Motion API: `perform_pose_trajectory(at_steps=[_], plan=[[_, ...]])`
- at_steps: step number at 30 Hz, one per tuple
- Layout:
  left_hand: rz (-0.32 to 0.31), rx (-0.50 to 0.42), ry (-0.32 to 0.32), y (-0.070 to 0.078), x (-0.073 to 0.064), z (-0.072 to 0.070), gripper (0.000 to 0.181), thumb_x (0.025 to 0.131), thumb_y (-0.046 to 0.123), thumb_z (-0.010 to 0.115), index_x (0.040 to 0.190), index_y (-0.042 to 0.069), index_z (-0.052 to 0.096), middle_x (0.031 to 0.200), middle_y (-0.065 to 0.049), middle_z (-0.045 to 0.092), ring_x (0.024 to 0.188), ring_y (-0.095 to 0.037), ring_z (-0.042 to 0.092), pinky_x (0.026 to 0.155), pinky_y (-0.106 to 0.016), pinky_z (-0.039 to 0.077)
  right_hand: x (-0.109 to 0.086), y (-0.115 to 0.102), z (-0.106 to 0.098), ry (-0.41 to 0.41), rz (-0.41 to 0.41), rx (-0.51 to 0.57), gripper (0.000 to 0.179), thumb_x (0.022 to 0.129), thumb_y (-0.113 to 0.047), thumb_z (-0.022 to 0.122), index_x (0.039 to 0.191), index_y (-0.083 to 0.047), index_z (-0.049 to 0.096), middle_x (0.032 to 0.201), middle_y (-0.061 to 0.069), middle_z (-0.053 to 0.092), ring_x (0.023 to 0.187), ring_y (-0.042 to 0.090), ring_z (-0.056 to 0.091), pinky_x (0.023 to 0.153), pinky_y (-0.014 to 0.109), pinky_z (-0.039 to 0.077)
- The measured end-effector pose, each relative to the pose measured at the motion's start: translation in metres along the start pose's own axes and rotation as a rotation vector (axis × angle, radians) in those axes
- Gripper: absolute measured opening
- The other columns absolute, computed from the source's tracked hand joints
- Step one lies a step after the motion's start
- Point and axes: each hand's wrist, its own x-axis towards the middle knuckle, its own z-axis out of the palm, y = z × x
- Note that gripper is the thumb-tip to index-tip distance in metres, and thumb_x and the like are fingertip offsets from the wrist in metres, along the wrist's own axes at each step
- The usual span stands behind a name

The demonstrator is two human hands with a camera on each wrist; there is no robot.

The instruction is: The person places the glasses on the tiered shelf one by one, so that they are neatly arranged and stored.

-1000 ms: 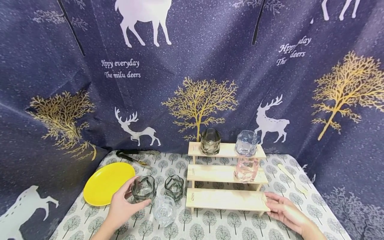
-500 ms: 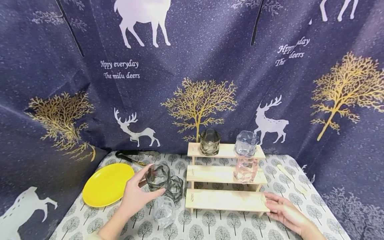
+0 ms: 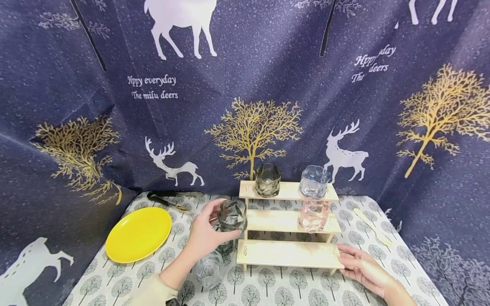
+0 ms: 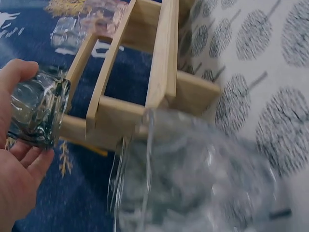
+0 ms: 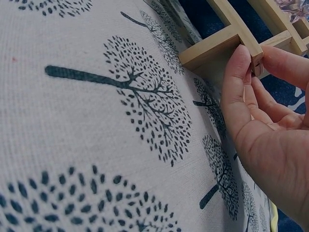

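Observation:
My left hand holds a smoky grey-green glass cup up in the air, thumb on its near side and fingers on its far side. In the head view the cup overlaps the left end of the three-tier wooden shelf. Below it, partly hidden by the hand, stands a second dark glass cup. A clear glass cup stands just in front, and looms large in the left wrist view. My right hand pinches the right end of the lowest board between thumb and fingers.
On the top tier stand a smoky cup and a bluish cup; a pink cup is on the middle tier. A yellow plate and black tongs lie at left. A pale wooden utensil lies at right.
The left hand has carried the smoky cup rightward and up, from beside the yellow plate to the left end of the shelf. My right hand has stayed on the board.

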Motion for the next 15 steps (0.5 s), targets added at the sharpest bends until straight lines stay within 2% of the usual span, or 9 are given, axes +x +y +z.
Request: perform_pose_trajectory(at_steps=[4,9,15], plan=[[-0.024,0.018,-0.027,0.005,0.008,0.019,0.093,0.063,0.031,0.102,0.143,0.025,0.056,0.123,-0.004,0.061,0.112,-0.025,0.065,0.100,-0.036,0.054,0.000,0.000,0.000,0.011,0.002,-0.008,0.037,0.110,-0.003,0.042,0.146,-0.010,0.049,0.128,0.006,0.066,0.107,0.014,0.067,0.091,0.028,0.057],[-0.033,0.048,-0.052,0.007,0.015,0.039,0.093,0.066,0.037,0.100,0.145,0.025,0.054,0.122,-0.002,0.061,0.113,-0.021,0.064,0.101,-0.039,0.054,0.000,0.000,0.000,0.016,0.004,-0.012,0.038,0.110,-0.003,0.043,0.147,-0.007,0.047,0.128,0.006,0.065,0.107,0.014,0.067,0.091,0.029,0.057],[-0.028,0.008,-0.081,0.010,0.022,0.060,0.091,0.065,0.034,0.100,0.142,0.024,0.054,0.123,-0.002,0.062,0.112,-0.021,0.065,0.100,-0.039,0.054,0.000,0.001,-0.001,0.008,-0.008,-0.012,0.037,0.110,-0.002,0.042,0.145,-0.010,0.049,0.128,0.006,0.065,0.106,0.014,0.067,0.090,0.028,0.057]])
